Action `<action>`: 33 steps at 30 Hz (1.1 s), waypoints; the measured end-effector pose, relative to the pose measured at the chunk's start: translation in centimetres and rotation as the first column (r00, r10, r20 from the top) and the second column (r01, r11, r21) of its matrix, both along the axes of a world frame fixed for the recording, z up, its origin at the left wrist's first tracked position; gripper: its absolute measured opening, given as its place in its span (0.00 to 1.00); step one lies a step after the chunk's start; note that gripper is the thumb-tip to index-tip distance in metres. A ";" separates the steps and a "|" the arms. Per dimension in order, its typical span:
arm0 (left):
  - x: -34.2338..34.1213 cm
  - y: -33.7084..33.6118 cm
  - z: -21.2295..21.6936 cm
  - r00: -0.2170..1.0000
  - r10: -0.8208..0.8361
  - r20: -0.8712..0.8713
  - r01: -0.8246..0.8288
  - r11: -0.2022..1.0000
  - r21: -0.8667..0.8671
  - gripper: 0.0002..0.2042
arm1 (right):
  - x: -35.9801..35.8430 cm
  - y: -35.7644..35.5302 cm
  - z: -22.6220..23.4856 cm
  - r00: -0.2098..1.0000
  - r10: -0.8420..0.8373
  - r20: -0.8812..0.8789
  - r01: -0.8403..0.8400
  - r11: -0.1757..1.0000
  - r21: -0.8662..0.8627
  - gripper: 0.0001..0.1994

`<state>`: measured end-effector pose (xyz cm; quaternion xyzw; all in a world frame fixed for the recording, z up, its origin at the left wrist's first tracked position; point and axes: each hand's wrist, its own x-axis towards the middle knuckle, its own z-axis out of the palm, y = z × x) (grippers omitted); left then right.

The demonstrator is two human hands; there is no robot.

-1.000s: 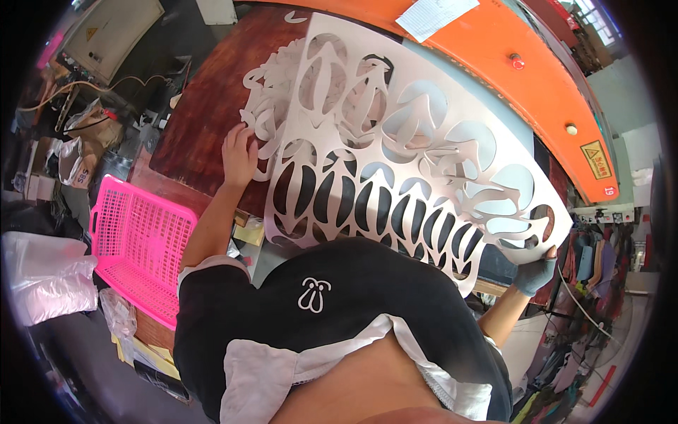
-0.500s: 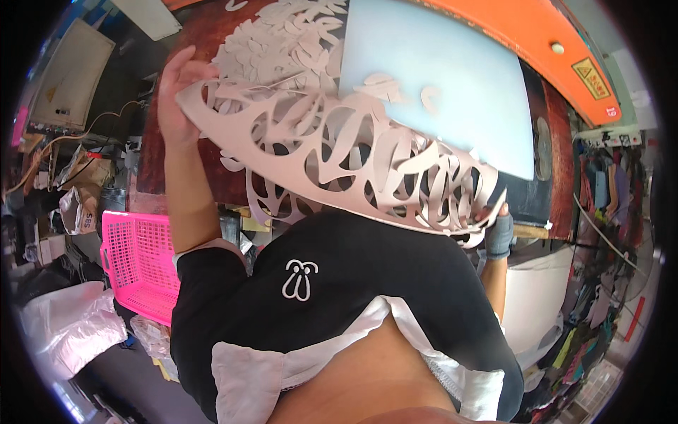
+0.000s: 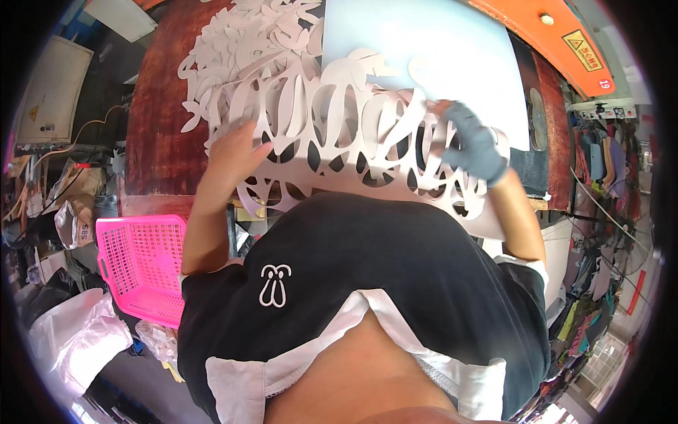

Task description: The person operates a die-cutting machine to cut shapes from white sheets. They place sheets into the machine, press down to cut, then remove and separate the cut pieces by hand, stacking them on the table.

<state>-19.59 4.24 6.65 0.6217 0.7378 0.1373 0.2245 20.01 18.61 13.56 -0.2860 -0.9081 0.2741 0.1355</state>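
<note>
A pale pink-beige sheet, full of curved cut-out holes, droops over the table's near edge against my black shirt. My left hand, bare, is over the sheet's left part with its thumb apart from the fingers; no grip on the sheet shows. Over the right part is my right hand in a grey fingerless glove, blurred, its thumb and fingers apart. Beyond the sheet, many loose curved pieces of the same colour lie heaped at the left. A few more pieces rest on a whitish-blue board.
The table has a worn dark-red top. An orange machine panel with a yellow warning label borders the far right. A pink plastic basket stands low at the left. Stacked coloured material fills the right side; plastic bags lie at lower left.
The sheet, held up and tilted by its near edge before, is now lower and flatter. Both hands have let go of that edge; the left moved right and nearer, the right farther away over the sheet.
</note>
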 end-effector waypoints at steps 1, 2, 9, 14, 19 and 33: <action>1.6 0.8 0.5 1.000 0.017 -0.023 -0.013 0.991 0.133 0.23 | -1.1 -0.5 -1.1 0.981 0.040 0.188 -0.098 0.946 0.309 0.35; 3.3 1.5 0.9 0.999 0.026 -0.046 -0.012 0.958 0.286 0.23 | -2.0 -0.4 -1.9 0.965 0.087 0.247 -0.167 0.931 0.324 0.36; 13.1 5.9 0.4 0.899 -0.426 -0.104 0.413 0.741 0.529 0.33 | -4.6 -1.7 -4.4 0.995 -0.062 0.072 0.024 0.898 0.440 0.32; 14.2 7.4 -1.7 0.912 -0.404 -0.078 0.378 0.749 0.545 0.36 | -5.6 -1.1 -6.2 0.994 -0.107 -0.036 0.112 0.887 0.447 0.22; 14.2 8.2 -2.7 0.925 -0.378 -0.027 0.308 0.707 0.637 0.27 | -5.4 -1.5 -7.2 0.930 -0.179 -0.322 0.294 0.887 0.357 0.15; 12.8 8.0 -4.3 0.882 -0.448 0.144 0.186 0.613 0.768 0.12 | -4.9 1.3 -1.8 0.821 -0.506 -0.262 0.438 0.855 -0.279 0.13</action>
